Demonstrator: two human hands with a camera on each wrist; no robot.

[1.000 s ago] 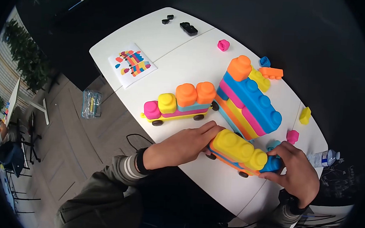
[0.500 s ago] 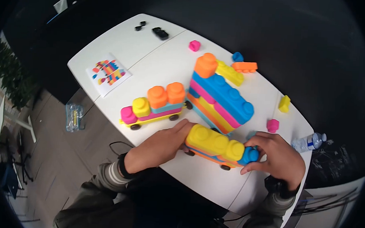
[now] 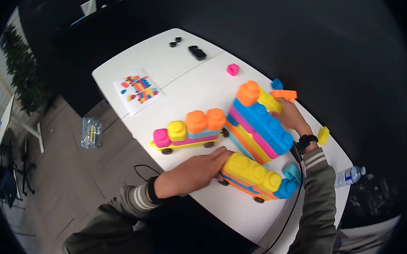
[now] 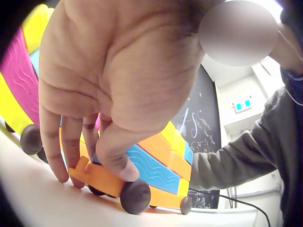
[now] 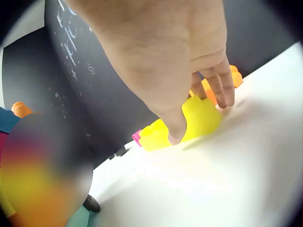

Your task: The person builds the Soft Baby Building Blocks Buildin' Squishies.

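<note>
My left hand [image 3: 193,173] grips the back end of a toy block wagon [image 3: 247,171] near the table's front edge. In the left wrist view its thumb presses the blue side block [image 4: 152,165] above the orange wheeled base [image 4: 102,182]. Yellow blocks top this wagon, and a blue block [image 3: 285,189] sits at its right end. Over at the far side my right hand [image 3: 291,117] pinches a long yellow block [image 3: 269,102]. The right wrist view shows that yellow block [image 5: 203,120] on the table between thumb and fingers.
A tall stacked wagon [image 3: 264,119] and a lower yellow-based wagon [image 3: 188,142] stand behind. Loose orange [image 3: 284,94], blue [image 3: 276,84], pink [image 3: 233,69] and teal [image 3: 291,172] blocks lie around. A picture sheet [image 3: 139,91], bottle [image 3: 350,177] and black cable [image 3: 291,216] are also there.
My right hand has left the blue block at the wagon's right end and reached across to the long yellow block. My left hand has kept its grip on the wagon.
</note>
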